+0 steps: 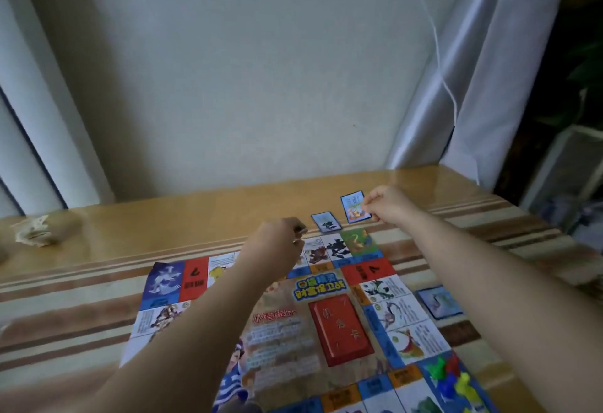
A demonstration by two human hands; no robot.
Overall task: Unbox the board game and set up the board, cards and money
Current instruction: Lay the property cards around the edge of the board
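R hand (388, 205) pinches card (353, 206) past board (280, 341), L hand (277, 246) grips stack (301, 233).

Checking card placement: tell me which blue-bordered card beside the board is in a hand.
The farthest card, pinched by the right hand beyond the board's far corner. The card left of it and the one off the board's right edge lie untouched.
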